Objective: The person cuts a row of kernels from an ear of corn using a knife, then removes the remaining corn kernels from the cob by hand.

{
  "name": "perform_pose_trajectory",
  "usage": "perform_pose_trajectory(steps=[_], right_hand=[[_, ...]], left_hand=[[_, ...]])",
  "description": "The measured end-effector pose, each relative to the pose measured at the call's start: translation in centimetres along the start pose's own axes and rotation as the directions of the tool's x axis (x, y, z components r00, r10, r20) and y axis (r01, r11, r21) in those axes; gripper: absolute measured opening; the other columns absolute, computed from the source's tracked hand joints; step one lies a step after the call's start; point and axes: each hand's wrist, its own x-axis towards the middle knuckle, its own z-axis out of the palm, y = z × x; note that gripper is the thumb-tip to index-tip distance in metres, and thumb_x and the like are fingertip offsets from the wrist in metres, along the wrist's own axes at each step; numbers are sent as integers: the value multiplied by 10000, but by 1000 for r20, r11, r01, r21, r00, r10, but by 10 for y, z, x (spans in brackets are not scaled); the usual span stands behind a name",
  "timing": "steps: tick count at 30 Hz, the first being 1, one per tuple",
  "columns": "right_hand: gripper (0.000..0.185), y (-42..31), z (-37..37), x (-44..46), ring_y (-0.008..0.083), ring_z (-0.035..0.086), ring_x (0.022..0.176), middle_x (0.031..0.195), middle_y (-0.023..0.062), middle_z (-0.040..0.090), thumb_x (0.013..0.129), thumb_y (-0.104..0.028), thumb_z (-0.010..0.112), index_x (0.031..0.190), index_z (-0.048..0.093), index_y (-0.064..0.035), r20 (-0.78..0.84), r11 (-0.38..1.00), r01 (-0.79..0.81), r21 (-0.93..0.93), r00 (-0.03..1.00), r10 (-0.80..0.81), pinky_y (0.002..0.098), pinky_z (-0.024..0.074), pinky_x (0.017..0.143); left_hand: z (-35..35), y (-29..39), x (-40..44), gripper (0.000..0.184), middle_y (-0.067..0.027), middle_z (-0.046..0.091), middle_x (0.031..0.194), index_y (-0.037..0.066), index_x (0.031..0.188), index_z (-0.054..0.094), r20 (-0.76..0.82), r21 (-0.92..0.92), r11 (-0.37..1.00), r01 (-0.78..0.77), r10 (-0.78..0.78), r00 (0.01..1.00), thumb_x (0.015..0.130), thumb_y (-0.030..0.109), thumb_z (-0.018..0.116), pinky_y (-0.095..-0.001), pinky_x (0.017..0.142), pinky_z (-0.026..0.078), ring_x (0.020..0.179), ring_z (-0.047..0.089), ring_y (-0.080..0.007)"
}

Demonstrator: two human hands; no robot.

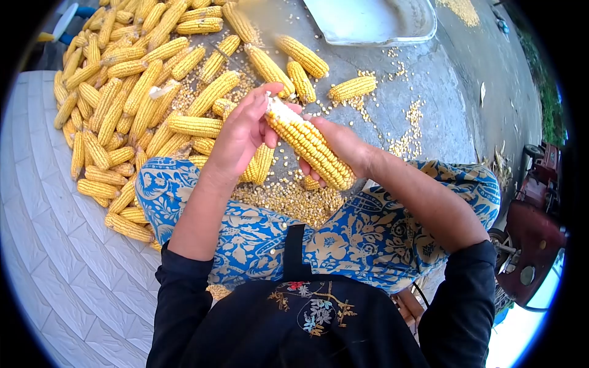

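Note:
An ear of corn [314,152] is held slanting above my lap, its upper left end stripped to white cob and the rest covered with yellow kernels. My right hand [341,146] wraps round the ear from the right, with fingertips showing beneath it. At the stripped end, my left hand [244,130] closes about the tip with curled fingers. Just below the left hand lies another ear [260,164], partly hidden. Loose kernels [294,201] are heaped on the ground between my legs.
A large pile of yellow ears [132,101] covers the ground to the left, against a pale tiled surface [67,227]. A white metal tray [377,40] sits ahead. Scattered kernels [408,132] lie to the right, and a red vehicle [532,239] stands at the far right.

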Motion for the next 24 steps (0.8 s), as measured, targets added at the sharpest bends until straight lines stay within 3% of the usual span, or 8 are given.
perform_pose_trajectory(steps=[2,6,8,12,14,18,21,24], right_hand=[[487,2,-3,3,185,557,486,634,104,557,945,-447,187,969,490,-67,4,1000,13,2,1000,-13,321,462,419],[479,1,0,2,186,556,494,639,102,558,948,-445,181,982,483,-75,-11,999,9,-31,1000,-9,321,465,422],[476,3,3,2,185,555,496,639,101,558,950,-443,178,987,480,-77,-17,998,3,-55,1000,-4,322,466,424],[493,9,-1,6,181,556,493,636,103,560,948,-459,162,983,478,-83,27,999,-33,13,999,33,320,473,420],[498,3,-4,4,184,560,496,635,105,560,946,-452,146,983,479,-84,77,998,-25,55,997,21,320,475,418],[498,2,-2,2,195,568,496,654,113,576,938,-424,166,912,509,-63,50,999,29,30,998,-30,314,474,414],[479,3,1,3,191,566,497,651,110,572,940,-424,177,954,493,-65,5,1000,20,-20,1000,-20,313,478,425],[454,6,5,4,199,560,502,637,109,553,948,-409,200,941,485,-55,-58,1000,13,-1,998,-13,332,469,429]], left_hand=[[7,-4,0,321,-134,634,983,57,1145,470,-83,180,982,-51,67,994,878,213,553,-143,449,392,516,490,-24],[0,-6,0,312,-133,633,987,57,1125,477,-75,216,976,-32,49,996,874,221,564,-143,456,395,506,482,-24],[1,-7,-1,305,-130,640,962,27,1093,490,-215,363,930,60,20,976,867,211,579,-152,491,423,559,509,-38],[-2,-6,1,314,-113,630,986,59,1130,478,-177,343,935,91,-31,984,890,253,537,-144,481,408,503,479,-30],[4,-2,0,346,-100,631,968,48,1156,469,-44,-23,1000,16,-17,999,889,260,528,-145,477,404,529,487,-27],[8,-6,-3,321,-88,636,951,42,1139,480,-95,248,967,-57,83,992,854,167,559,-141,477,395,601,502,-21],[1,-8,-1,283,-75,631,893,42,1066,501,-143,271,962,-18,58,988,821,120,619,-157,483,410,626,530,-46],[1,-15,2,242,-45,617,834,47,1005,525,-218,362,932,5,79,973,836,196,615,-153,478,400,626,527,-49]])
